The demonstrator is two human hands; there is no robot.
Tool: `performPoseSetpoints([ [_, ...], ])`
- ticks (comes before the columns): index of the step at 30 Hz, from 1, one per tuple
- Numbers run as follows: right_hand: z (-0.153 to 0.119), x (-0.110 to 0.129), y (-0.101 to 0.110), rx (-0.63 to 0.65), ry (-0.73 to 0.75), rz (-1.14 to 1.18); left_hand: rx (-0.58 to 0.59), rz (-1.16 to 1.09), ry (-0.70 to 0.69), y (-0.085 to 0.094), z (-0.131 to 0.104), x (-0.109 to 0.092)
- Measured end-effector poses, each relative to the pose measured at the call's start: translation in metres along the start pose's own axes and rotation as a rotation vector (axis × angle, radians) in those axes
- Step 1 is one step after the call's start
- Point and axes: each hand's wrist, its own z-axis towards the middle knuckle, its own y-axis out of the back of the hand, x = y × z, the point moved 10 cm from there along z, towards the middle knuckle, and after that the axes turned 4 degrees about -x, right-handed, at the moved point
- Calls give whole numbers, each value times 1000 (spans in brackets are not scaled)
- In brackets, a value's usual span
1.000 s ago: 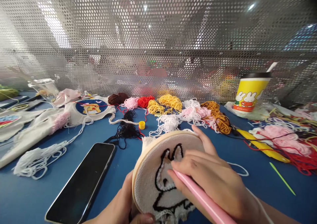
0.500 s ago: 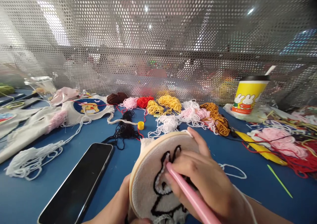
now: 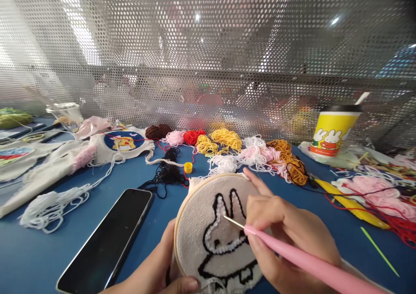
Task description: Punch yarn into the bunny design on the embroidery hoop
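Gripping one pink punch needle (image 3: pixel 305 263), the right hand (image 3: pixel 286 237) has its fingers clamped on the shaft; its rear end is cut off at 4 o'clock. The left hand (image 3: pixel 159 272), partly out of frame at 6 o'clock, pinches one embroidery hoop (image 3: pixel 198 224) by its lower rim. One phone (image 3: pixel 107 240) lies at 8 o'clock; one yellow cup (image 3: pixel 329 131) stands at 2 o'clock.

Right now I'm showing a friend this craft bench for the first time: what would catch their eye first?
First, the embroidery hoop low in the middle, with a black-outlined rabbit on its cloth, steadied by the left hand. The right hand holds a pink punch needle, its metal tip at the rabbit's head. Behind, heaps of yarn lie along the perforated screen, with a yellow rabbit cup at the right.
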Motion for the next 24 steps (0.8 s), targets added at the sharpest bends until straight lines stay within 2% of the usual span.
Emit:
performPoseSetpoints([
  [7,-3,-5,1,-28,-49,50,-3,-60,7,0,0,-3],
  [11,-6,-8,0,-29,-53,35,-17,-91,38,1,-1,2],
  [19,-5,-7,3,-57,-53,74,-38,-62,28,2,1,4],
  [24,-8,-9,2,-50,-43,60,-4,-44,30,1,2,2],
])
